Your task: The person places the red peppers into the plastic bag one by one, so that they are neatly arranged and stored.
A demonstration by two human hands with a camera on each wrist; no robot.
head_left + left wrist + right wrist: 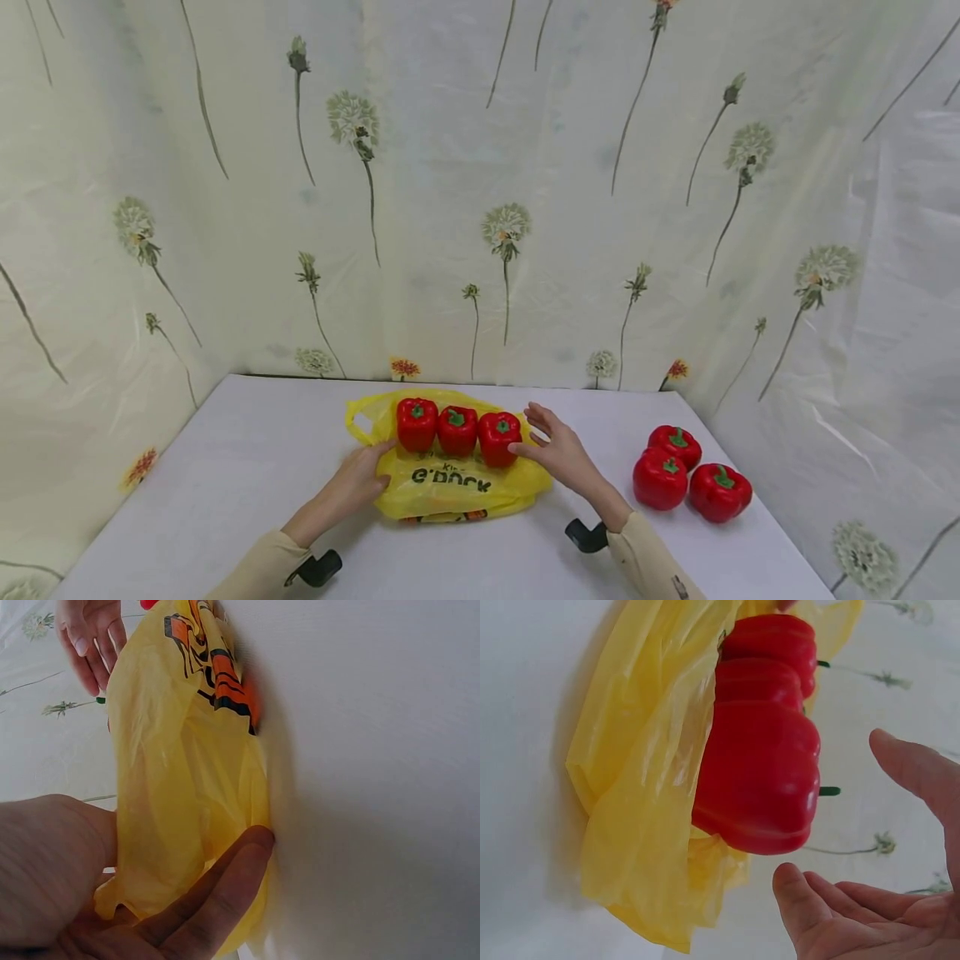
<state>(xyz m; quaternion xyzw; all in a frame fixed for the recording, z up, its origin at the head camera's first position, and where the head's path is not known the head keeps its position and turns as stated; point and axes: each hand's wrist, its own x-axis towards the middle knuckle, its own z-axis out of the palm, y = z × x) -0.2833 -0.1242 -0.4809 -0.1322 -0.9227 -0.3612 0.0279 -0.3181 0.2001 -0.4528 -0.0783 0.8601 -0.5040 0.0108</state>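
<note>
Twelve o'clock on the surface (225, 492), there's the yellow bag (450, 497): my left hand (354, 483) pinches its nine-o'clock edge, and my right hand (564, 454), spread and empty, hangs at its three. Three red peppers (457, 435) sit in the mouth, probably light, firm and slick, so I'd cup their sides; the thin plastic looks limp, best held by the rim.
</note>
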